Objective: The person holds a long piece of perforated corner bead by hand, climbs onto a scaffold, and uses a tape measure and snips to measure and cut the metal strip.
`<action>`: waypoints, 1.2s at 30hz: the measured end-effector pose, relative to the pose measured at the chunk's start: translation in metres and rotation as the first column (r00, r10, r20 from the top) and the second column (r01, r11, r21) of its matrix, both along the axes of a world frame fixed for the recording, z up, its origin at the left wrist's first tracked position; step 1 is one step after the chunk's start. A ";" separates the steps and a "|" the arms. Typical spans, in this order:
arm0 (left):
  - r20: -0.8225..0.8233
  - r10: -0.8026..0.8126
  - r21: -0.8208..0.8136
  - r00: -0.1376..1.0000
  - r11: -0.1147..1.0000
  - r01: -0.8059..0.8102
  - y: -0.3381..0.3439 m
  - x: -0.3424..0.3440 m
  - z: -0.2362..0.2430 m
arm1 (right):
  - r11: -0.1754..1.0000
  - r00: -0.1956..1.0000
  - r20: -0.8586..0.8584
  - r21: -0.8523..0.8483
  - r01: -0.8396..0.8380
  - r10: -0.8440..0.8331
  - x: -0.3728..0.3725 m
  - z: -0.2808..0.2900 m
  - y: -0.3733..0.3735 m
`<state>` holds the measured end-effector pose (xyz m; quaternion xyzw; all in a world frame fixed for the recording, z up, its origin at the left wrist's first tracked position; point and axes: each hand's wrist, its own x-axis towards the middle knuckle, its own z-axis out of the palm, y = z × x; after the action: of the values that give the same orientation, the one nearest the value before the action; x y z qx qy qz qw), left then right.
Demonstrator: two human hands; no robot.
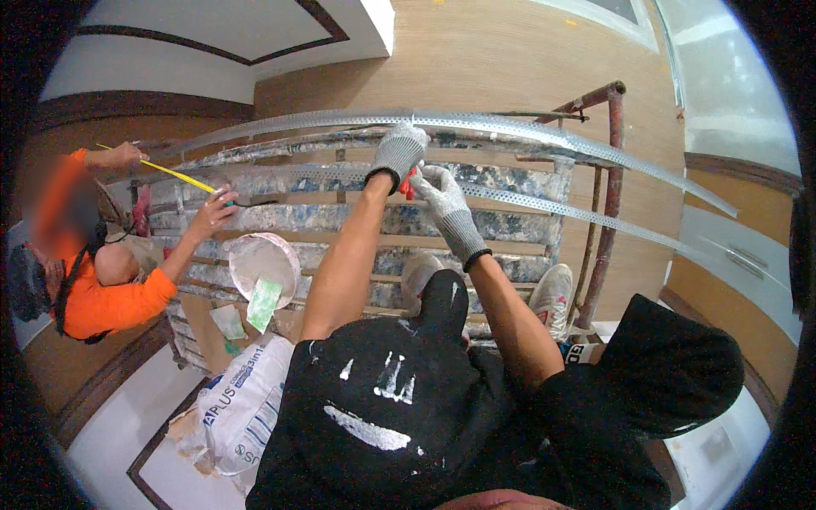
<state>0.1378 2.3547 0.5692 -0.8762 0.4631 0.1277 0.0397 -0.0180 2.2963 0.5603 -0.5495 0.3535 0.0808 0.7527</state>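
Strips, perforated metal, two: upper (544, 134) and lower (527, 202), both running across the planks, presumably laid lengthwise for support.
Left hand (401, 153), gloved: curled at the upper strip; its grip cannot be told.
Right hand (444, 202), gloved: fingers drawn in close; hold unclear.
Red tool (409, 185): between the hands, likely kept there for ready reach.
Co-worker's hands (217, 212): yellow tape (183, 176) drawn out between them.
Planks (497, 223): paint-spattered, bearing bucket (294, 259).
Room: wood-toned floor (476, 59), dark-trimmed white panel (204, 72).
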 end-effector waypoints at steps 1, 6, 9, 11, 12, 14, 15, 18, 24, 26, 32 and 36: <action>-0.069 0.056 -0.043 0.996 0.997 -0.059 0.001 0.000 0.002 | 0.998 0.999 0.049 0.060 -0.005 0.003 -0.001 0.005 0.002; -0.124 0.161 -0.031 0.979 0.986 -0.166 -0.003 0.001 0.002 | 0.985 0.996 -0.083 0.171 -0.001 0.016 -0.003 0.038 -0.002; -0.184 0.223 -0.020 0.957 0.973 -0.230 -0.007 0.002 -0.004 | 0.972 0.995 -0.020 0.215 -0.089 0.095 0.002 0.050 -0.008; -0.089 0.143 -0.020 0.986 0.989 -0.145 -0.007 0.001 -0.009 | 0.964 0.990 0.023 0.227 -0.138 0.137 0.005 0.052 -0.013; -0.059 0.119 -0.046 0.991 0.991 -0.122 -0.006 0.000 -0.011 | 0.962 0.987 0.034 0.221 -0.162 0.158 0.006 0.051 -0.015; -0.012 0.075 -0.032 0.997 0.997 -0.076 -0.004 0.000 -0.016 | 0.963 0.978 0.042 0.171 -0.206 0.202 0.010 0.045 -0.018; -0.004 0.059 -0.009 0.998 0.998 -0.059 -0.003 -0.001 -0.018 | 0.965 0.974 0.037 0.130 -0.228 0.225 0.013 0.041 -0.019; -0.006 0.034 -0.053 0.999 0.998 -0.034 0.002 -0.003 -0.023 | 0.964 0.963 0.047 -0.039 -0.262 0.264 0.018 0.024 -0.015; -0.067 0.058 -0.148 0.996 0.987 -0.067 0.008 -0.007 -0.028 | 0.937 0.955 0.056 -0.218 -0.273 0.292 0.012 0.011 -0.009; -0.098 0.094 -0.148 0.991 0.983 -0.108 0.009 -0.007 -0.030 | 0.944 0.956 0.045 -0.182 -0.277 0.289 0.009 0.014 -0.009; -0.132 0.043 -0.126 0.990 0.990 -0.059 0.014 -0.006 -0.032 | 0.916 0.944 0.046 -0.261 -0.305 0.328 0.006 0.019 -0.005; -0.095 0.030 -0.178 0.995 0.983 -0.046 0.016 -0.007 0.000 | 0.946 0.953 0.095 -0.183 -0.267 0.287 0.001 0.013 -0.009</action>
<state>0.1305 2.3708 0.5693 -0.8780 0.4573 0.1261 -0.0632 -0.0167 2.2875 0.5734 -0.6591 0.2323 0.1227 0.7046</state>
